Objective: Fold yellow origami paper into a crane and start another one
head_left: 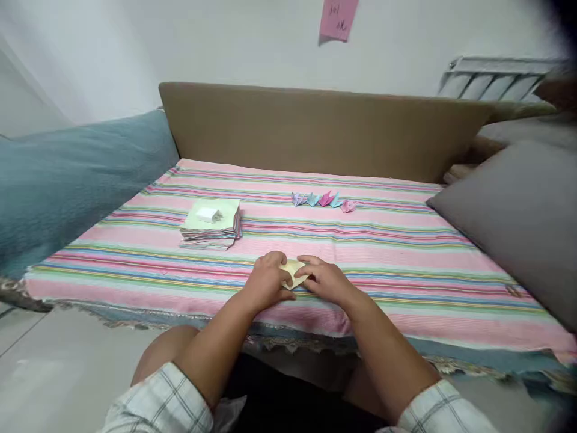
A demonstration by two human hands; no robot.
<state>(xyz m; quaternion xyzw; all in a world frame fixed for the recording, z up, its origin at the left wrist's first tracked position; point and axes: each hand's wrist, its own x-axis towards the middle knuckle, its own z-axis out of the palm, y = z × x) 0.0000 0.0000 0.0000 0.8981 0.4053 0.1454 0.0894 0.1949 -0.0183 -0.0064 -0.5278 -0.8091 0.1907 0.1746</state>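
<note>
A small piece of folded pale yellow paper [293, 273] lies on the striped cloth between my two hands. My left hand [269, 276] grips its left side, with bent fingers partly covering it. From the right, my right hand [325, 279] holds the opposite edge, thumb and fingers curled onto it. Further back on the cloth stands a row of several small folded paper cranes [325, 199] in purple, blue and pink. To the left is a thick stack of paper sheets [211, 233], topped by a small white object [208, 214] whose kind I cannot make out.
The striped cloth [383, 249] covers the sofa seat, which has a brown backrest [306, 129] behind it. A blue armrest [85, 180] bounds the left side. Grey cushions [523, 210] lean at the right. A pink note [338, 19] hangs on the wall.
</note>
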